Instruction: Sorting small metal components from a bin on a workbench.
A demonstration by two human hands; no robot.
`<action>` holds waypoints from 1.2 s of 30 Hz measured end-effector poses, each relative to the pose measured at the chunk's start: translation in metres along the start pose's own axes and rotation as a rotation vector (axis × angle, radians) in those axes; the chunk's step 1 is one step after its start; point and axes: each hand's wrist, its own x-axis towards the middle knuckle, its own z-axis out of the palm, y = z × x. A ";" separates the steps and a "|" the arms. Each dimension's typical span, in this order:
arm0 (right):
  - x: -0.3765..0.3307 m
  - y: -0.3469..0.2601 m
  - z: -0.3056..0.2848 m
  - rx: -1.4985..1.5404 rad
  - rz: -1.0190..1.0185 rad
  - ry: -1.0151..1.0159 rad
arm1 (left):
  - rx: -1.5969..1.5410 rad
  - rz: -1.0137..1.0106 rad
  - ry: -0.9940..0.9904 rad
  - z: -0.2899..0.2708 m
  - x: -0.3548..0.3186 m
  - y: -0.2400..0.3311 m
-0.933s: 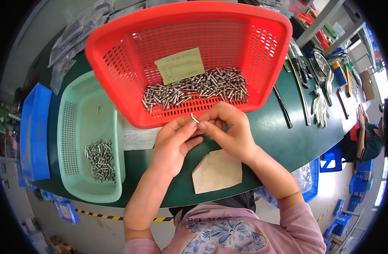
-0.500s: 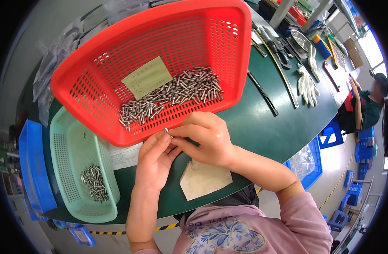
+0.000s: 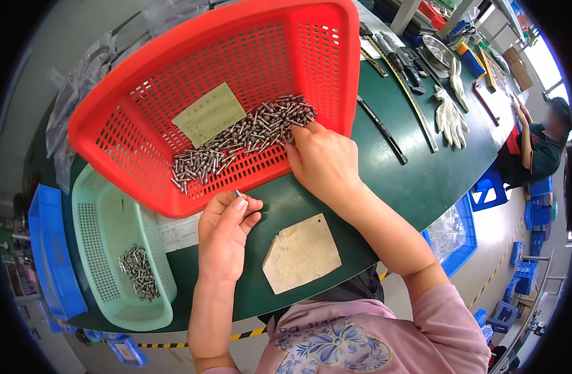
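My left hand (image 3: 224, 234) is closed, pinching a small metal pin (image 3: 237, 194) between thumb and fingertips, just in front of a red perforated basket (image 3: 220, 194). My right hand (image 3: 326, 163) reaches over the basket's near rim, fingers curled down at the right end of a heap of similar metal pins (image 3: 261, 129). Its fingertips are partly hidden, so whether they grip a pin cannot be made out. On that heap lies a yellowish paper slip (image 3: 209, 115). A pale green basket (image 3: 164, 262) at the left holds a smaller pile of pins (image 3: 138, 272).
Near the table's front edge lies a cream-coloured sheet (image 3: 303, 254). White gloves (image 3: 450, 118), a steel rule (image 3: 411, 93) and a black tweezer-like tool (image 3: 382, 129) lie at the right. A blue bin (image 3: 56, 249) stands far left. Another person (image 3: 542, 146) works at the far right.
My right hand has left my left hand and moved up and right into the red basket. My left hand stays near the basket's rim with the metal pin in its fingers.
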 end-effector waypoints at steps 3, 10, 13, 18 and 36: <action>0.003 0.004 0.006 0.058 0.045 0.015 | -0.014 0.007 -0.002 0.000 -0.001 0.001; 0.006 -0.002 -0.002 0.024 0.031 0.050 | 0.034 0.001 0.031 0.004 0.000 0.001; 0.009 -0.002 0.002 -0.023 0.029 0.038 | 0.042 -0.008 0.026 0.004 0.000 0.001; 0.008 0.002 0.004 -0.003 -0.041 0.128 | 0.028 -0.007 0.007 0.000 0.000 0.000; -0.022 -0.024 -0.003 0.834 -0.479 0.128 | -0.062 0.073 -0.028 0.002 0.000 -0.010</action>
